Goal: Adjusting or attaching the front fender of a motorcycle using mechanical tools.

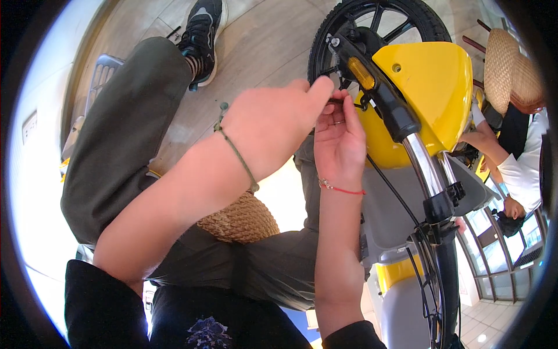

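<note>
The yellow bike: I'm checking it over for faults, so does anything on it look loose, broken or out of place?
Nothing looks plainly broken. A thin black cable hangs loose beside the front fork, running up to where both hands, left and right, meet. The yellow fender and front wheel look intact.

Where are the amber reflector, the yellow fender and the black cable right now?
amber reflector (pixel 361 73), head view, middle of its orange face on the black fork leg.
yellow fender (pixel 433 81), head view, its broad upper surface.
black cable (pixel 390 189), head view, the free stretch below the right hand (pixel 339 142).
</note>
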Available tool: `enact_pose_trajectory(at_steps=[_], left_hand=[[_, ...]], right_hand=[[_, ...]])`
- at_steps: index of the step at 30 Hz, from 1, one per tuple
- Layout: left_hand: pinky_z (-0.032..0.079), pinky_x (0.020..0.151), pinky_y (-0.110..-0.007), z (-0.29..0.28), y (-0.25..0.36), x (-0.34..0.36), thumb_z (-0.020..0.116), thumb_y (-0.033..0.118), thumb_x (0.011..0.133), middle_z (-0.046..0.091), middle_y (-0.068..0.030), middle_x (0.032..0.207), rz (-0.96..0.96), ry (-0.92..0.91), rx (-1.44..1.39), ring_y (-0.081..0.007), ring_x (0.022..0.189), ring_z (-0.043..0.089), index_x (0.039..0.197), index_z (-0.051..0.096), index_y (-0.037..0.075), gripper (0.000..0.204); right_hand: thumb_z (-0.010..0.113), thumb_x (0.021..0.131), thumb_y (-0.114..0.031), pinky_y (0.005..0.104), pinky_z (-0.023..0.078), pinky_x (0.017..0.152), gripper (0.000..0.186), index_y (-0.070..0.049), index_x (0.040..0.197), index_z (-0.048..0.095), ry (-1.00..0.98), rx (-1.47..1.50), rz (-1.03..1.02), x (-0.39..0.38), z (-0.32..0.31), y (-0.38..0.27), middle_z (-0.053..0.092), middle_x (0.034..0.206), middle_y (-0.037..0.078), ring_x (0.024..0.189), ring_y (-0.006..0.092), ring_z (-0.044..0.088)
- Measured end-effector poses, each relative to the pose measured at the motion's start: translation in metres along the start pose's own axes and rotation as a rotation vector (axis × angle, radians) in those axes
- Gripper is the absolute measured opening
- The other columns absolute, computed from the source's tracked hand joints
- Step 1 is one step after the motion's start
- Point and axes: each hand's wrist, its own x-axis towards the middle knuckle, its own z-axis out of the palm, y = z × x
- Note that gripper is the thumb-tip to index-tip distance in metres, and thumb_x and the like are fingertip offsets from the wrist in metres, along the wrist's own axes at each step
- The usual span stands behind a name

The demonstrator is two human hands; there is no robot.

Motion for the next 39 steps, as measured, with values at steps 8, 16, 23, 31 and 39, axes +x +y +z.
enact_pose_trajectory(at_steps=[8,16,23,31,39], left_hand=[[0.049,0.055,-0.04,-0.011,-0.009,0.004,0.059,0.025,0.082,0.06,-0.0132,0.069,0.227,-0.158,0.13,-0.0321,0.065,0.062,0.096,0.049,0.005,0.026],[0.045,0.063,-0.038,-0.003,-0.021,0.022,0.044,0.036,0.093,0.059,-0.0125,0.058,-0.235,-0.171,-0.74,-0.0261,0.058,0.06,0.08,0.061,-0.001,0.043],[0.044,0.063,-0.034,0.011,-0.015,0.014,0.047,0.026,0.092,0.058,-0.0109,0.062,-0.344,-0.104,-0.629,-0.0214,0.06,0.057,0.098,0.057,-0.002,0.03],[0.039,0.05,-0.026,0.004,-0.024,0.022,0.053,0.024,0.09,0.058,-0.0056,0.06,-0.331,-0.175,-0.842,-0.0115,0.053,0.052,0.093,0.053,-0.001,0.025],[0.041,0.051,-0.029,0.014,-0.035,0.024,0.05,0.032,0.091,0.059,-0.0085,0.06,-0.488,-0.311,-0.822,-0.0145,0.051,0.052,0.085,0.055,-0.003,0.036]], right_hand=[[0.053,0.093,-0.018,0.0238,0.048,0.075,0.017,-0.004,0.101,0.058,0.056,-0.007,0.004,-0.004,0.004,0.001,0.061,0.094,0.005,0.085,0.0138,0.058],[0.055,0.092,-0.018,0.0251,0.048,0.076,0.017,-0.004,0.1,0.057,0.024,0.021,0.02,-0.003,0.001,-0.001,0.06,0.094,0.005,0.088,0.0156,0.058],[0.055,0.091,-0.017,0.026,0.048,0.079,0.019,-0.002,0.103,0.055,0.061,0.008,-0.003,-0.003,0.004,0.0,0.059,0.097,0.007,0.091,0.0165,0.057],[0.053,0.093,-0.018,0.0267,0.046,0.082,0.02,-0.003,0.106,0.054,0.011,-0.003,0.007,-0.005,0.01,0.0,0.059,0.101,0.008,0.092,0.0167,0.056],[0.055,0.091,-0.013,0.0257,0.046,0.08,0.017,-0.004,0.105,0.054,0.069,-0.132,-0.034,-0.008,0.012,0.005,0.06,0.101,0.008,0.091,0.0155,0.057]])
